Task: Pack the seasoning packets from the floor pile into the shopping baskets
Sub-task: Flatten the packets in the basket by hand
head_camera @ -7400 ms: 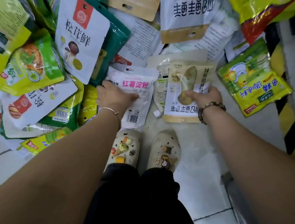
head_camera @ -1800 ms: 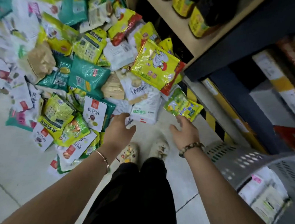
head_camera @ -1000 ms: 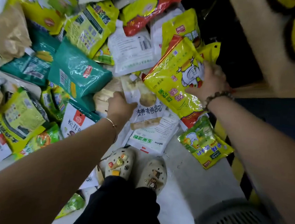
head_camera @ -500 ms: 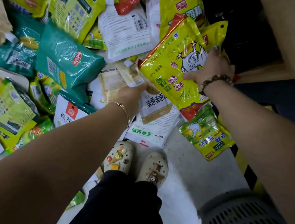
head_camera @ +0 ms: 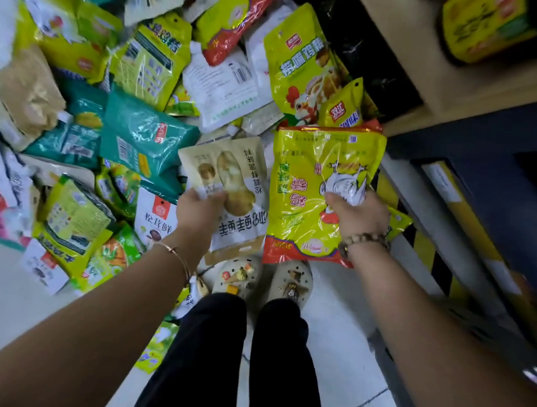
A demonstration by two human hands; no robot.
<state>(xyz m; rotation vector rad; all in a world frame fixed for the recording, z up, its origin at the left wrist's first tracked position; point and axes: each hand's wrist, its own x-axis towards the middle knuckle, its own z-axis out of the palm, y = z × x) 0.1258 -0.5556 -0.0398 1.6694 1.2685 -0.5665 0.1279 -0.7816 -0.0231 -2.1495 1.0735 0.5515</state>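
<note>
Seasoning packets [head_camera: 149, 62] lie in a great heap on the floor [head_camera: 7, 285], banked right up against the foot of the shelf [head_camera: 409, 73], and two of them are in play. The left hand [head_camera: 201, 209] has its fingers curled round the lower left side of a beige packet [head_camera: 231, 174]. The right hand [head_camera: 356, 215] is clenched on a big yellow packet [head_camera: 304, 187], bunching the glossy film near its right edge. Both packets look raised off the pile, with their near ends hanging over the shoes [head_camera: 235, 276]. No basket shows clearly in this view, so my read is that this is the lift-and-carry step, with most of the pile left to pack.

To do it well, bring both packets straight up and clear before swinging away, so that neither one drags a neighbour off the heap. That slick yellow film could slide through a bunched grip, so a firmer pinch across a seam would be safer. At the basket, lay the large yellow packet flat first and set the beige packet on top of it. Put them down rather than tossing them, because a dropped packet may land on edge and waste room.
</note>
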